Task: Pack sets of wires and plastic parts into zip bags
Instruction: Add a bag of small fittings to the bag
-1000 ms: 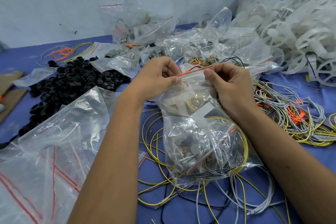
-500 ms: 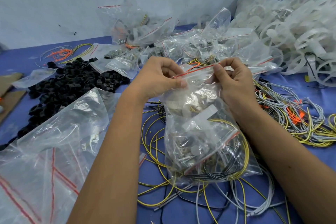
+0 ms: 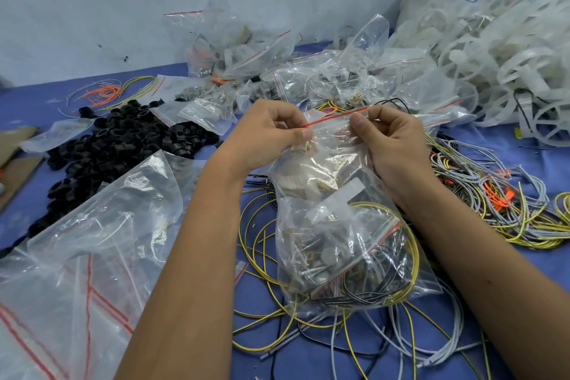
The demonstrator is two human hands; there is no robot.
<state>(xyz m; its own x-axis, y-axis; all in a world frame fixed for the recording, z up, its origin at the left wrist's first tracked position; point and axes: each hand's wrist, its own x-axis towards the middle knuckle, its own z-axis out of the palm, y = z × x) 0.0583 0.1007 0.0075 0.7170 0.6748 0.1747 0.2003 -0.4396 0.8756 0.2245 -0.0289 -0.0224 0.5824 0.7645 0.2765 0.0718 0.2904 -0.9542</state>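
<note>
Blue desk, cluttered; at its middle my left hand (image 3: 271,136) and right hand (image 3: 391,139) pinch the zip bag (image 3: 324,163) along its red strip, raised since a second ago, so sealing looks nearly done

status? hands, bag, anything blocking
Left hand and right hand both pinch the zip bag at its red seal strip. Bag filled, held above loose wires. Nothing blocking.
</note>
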